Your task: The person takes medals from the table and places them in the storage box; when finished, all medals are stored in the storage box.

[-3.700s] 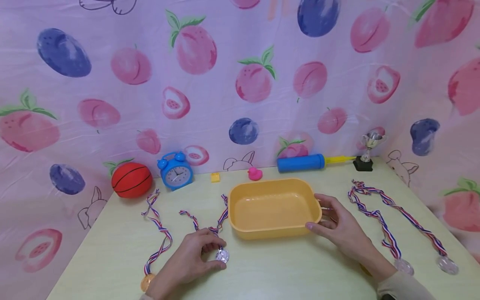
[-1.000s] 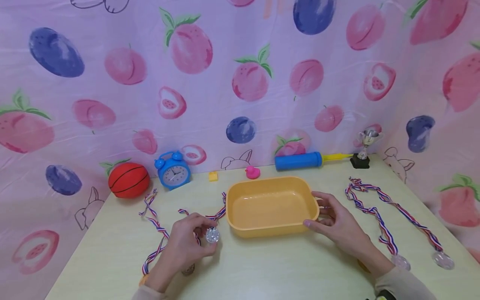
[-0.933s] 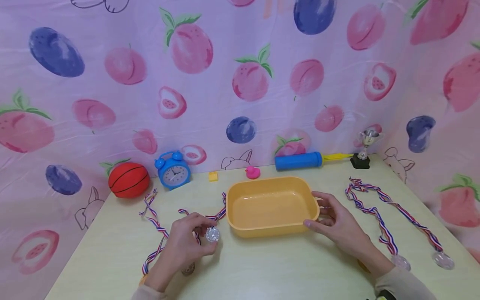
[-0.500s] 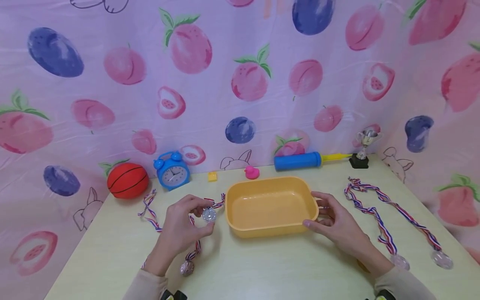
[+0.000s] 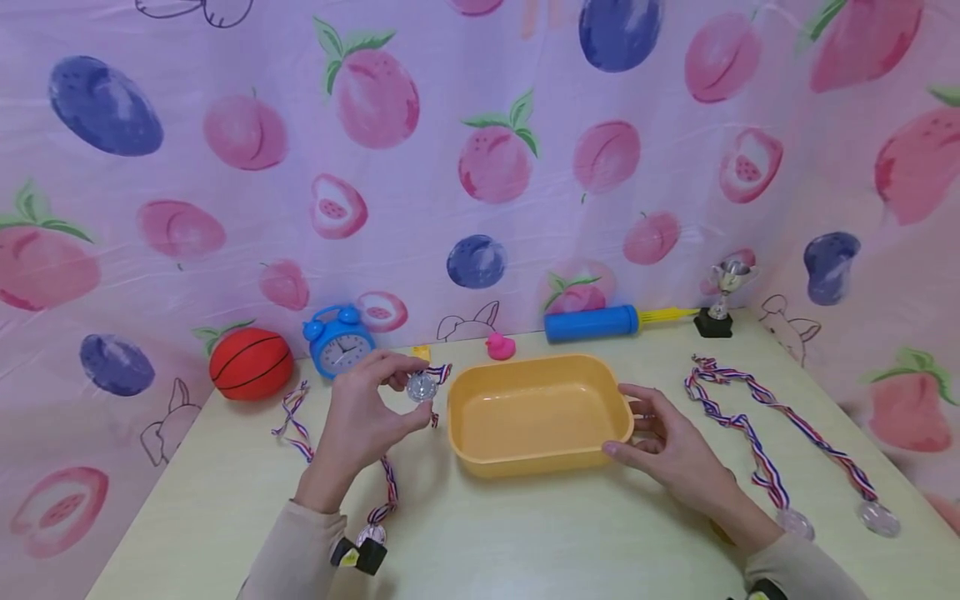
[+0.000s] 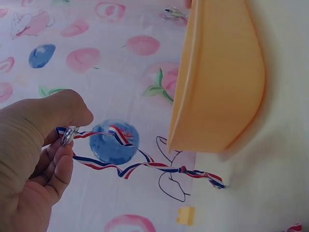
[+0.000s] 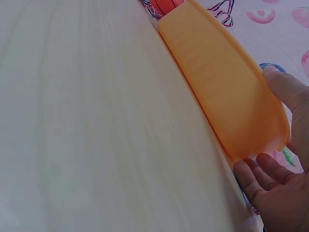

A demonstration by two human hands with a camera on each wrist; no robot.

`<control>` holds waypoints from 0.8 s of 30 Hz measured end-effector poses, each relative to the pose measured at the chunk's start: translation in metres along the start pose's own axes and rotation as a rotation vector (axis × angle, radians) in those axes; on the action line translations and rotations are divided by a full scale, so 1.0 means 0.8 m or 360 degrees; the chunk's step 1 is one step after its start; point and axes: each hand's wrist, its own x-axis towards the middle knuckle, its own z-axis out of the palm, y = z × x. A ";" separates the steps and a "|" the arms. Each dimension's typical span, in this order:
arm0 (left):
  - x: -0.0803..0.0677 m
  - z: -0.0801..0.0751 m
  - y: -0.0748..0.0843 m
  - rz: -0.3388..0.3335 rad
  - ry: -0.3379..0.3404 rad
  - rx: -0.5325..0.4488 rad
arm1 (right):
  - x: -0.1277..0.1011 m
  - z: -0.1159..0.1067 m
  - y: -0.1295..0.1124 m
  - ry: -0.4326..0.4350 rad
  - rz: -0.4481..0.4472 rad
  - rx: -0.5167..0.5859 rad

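Observation:
My left hand [image 5: 397, 398] pinches a silver medal [image 5: 422, 387] between thumb and fingers, raised just left of the yellow tray [image 5: 540, 454]. Its red-white-blue ribbon [image 5: 437, 372] trails from the medal. In the left wrist view the left hand [image 6: 65, 145] pinches the medal [image 6: 68, 135] edge-on, and the ribbon [image 6: 140, 162] hangs slack towards the tray [image 6: 217, 82]. My right hand [image 5: 637, 429] holds the tray's right end, thumb at the front corner. The right wrist view shows this right hand [image 7: 275, 140] cupping the end of the tray [image 7: 222, 77], which has nothing in it.
Another ribboned medal [image 5: 372, 533] lies by my left forearm. Two more medals [image 5: 795, 523] [image 5: 879, 518] lie at the right. Along the back stand a small basketball [image 5: 251, 363], blue alarm clock [image 5: 339, 346], pink duck [image 5: 499, 347], blue pump [image 5: 592, 323] and small trophy [image 5: 718, 296].
My left hand has lifted the silver medal off the table and carried it up and back beside the tray's left rim, ribbon following. The right hand stays on the tray.

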 end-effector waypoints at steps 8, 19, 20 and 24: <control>0.014 -0.005 0.009 0.0071 0.0084 0.0006 | 0.001 -0.001 0.000 0.0007 0.0001 -0.0017; 0.043 -0.015 0.036 0.0171 0.0178 -0.0002 | 0.000 -0.001 0.000 0.0006 0.0004 -0.0026; 0.046 -0.016 0.040 0.0185 0.0184 -0.0010 | 0.000 0.000 0.000 0.0004 0.0004 -0.0026; 0.055 -0.015 0.053 0.0234 0.0188 -0.0060 | 0.000 0.000 0.000 0.0007 -0.0002 -0.0033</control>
